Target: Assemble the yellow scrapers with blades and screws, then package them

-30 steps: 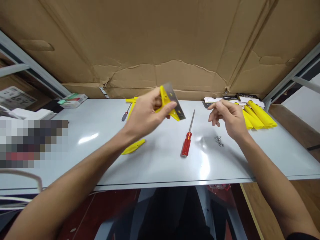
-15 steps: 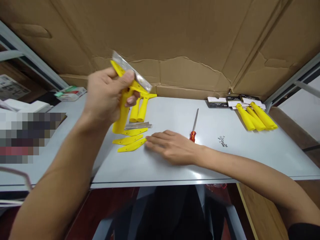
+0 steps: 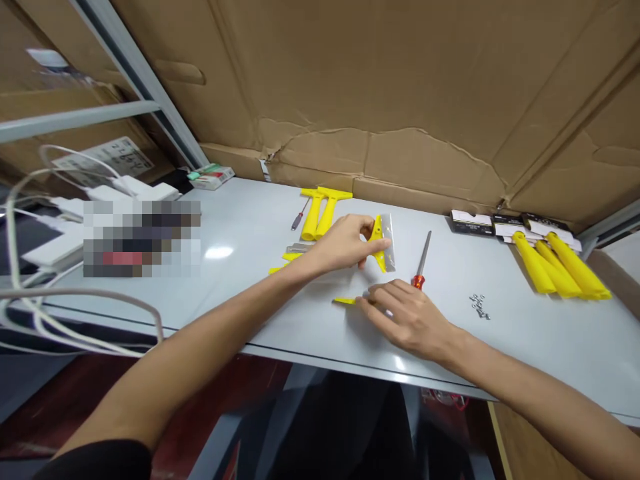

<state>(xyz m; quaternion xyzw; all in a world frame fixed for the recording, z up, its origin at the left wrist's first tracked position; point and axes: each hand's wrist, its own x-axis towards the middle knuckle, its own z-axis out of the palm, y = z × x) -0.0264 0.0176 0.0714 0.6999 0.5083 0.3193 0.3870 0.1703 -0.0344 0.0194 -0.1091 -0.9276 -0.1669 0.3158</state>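
Note:
My left hand [image 3: 343, 248] grips a yellow scraper [image 3: 379, 244], with thumb and fingers on its head. A flat metal blade [image 3: 388, 241] lies along that head; the scraper's handle is hidden by the hand. Just in front, my right hand [image 3: 407, 315] is low over the table, its fingertips closed at one end of a yellow plastic strip [image 3: 344, 301]. Partly behind my left forearm are other yellow strips [image 3: 279, 269] and loose metal blades [image 3: 299, 248]. Beyond my right hand lies a screwdriver [image 3: 418, 281] with a red handle.
Two yellow scraper handles [image 3: 319, 217] and a small screwdriver [image 3: 297, 221] lie at the back. Small screws [image 3: 480, 307] are scattered to the right, near packaged yellow scrapers [image 3: 560, 267]. White cables and adapters [image 3: 55, 247] crowd the left. Cardboard [image 3: 370, 87] walls the rear.
My left hand has moved right and lower with the scraper, turning its blade to face right. My right hand has drawn one yellow strip rightward from the others. The view has shifted left.

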